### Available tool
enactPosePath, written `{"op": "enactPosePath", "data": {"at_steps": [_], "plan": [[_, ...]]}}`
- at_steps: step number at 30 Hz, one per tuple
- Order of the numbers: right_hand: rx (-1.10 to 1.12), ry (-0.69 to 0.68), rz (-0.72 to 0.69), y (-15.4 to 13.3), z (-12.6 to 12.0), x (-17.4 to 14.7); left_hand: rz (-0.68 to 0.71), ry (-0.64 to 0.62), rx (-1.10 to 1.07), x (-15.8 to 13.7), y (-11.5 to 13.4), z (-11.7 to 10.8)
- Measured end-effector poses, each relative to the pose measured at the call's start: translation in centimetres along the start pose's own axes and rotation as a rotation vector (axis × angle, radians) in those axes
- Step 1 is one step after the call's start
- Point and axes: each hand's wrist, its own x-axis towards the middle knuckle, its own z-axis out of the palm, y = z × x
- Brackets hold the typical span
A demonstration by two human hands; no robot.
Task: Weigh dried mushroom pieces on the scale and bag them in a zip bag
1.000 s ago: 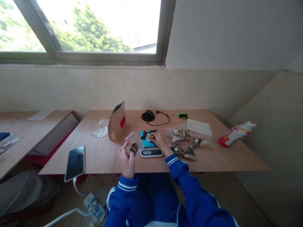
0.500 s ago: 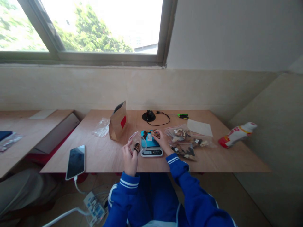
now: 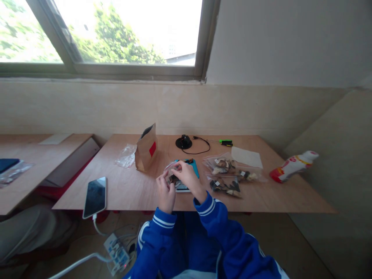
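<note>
My left hand (image 3: 166,195) is closed on a small clear zip bag (image 3: 167,169) that holds dark brown dried pieces (image 3: 173,179), which look like mushroom slices. Over the mouth of this bag, my right hand (image 3: 187,176) has its fingers bent together; what they pinch, if anything, is hidden. Partly under my right hand lies a small kitchen scale (image 3: 195,167) with a blue top and a white front edge. A few brown dried pieces (image 3: 189,161) show at the back of the scale. My right hand covers most of its display.
Right of the scale lie several labelled clear bags of dried pieces (image 3: 225,186), a white paper (image 3: 247,157) and a red-and-white bottle (image 3: 293,166). A brown paper bag (image 3: 145,151), an empty plastic bag (image 3: 126,155) and a phone (image 3: 95,197) are leftward. Behind are a black stand (image 3: 183,142) and a screwdriver (image 3: 226,143).
My right hand has moved left from the dried pieces on the scale to the zip bag's mouth. My left hand and the bag have shifted slightly right, closer to the scale.
</note>
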Motion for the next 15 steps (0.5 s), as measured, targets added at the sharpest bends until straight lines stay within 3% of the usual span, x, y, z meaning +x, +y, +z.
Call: {"op": "enactPosePath", "data": {"at_steps": [4, 7, 10, 12, 15], "plan": [[-0.032, 0.131, -0.054, 0.4, 2.9, 0.3, -0.014, 0.023, -0.027, -0.1, 0.3, 0.2], [0.08, 0.077, -0.092, 0.4, 3.8, 0.1, -0.042, 0.049, -0.047, 0.0, 0.0, 0.1], [0.207, -0.007, -0.173, 0.7, 2.9, 0.1, -0.099, 0.101, -0.062, 0.4, -0.6, -0.4], [0.203, 0.058, -0.215, 1.6, 1.8, 0.7, -0.146, 0.119, -0.062, 0.7, -1.0, -0.9], [-0.048, 0.177, -0.233, 4.3, 0.5, 2.5, -0.183, 0.123, -0.043, 1.0, -1.3, -1.7]]}}
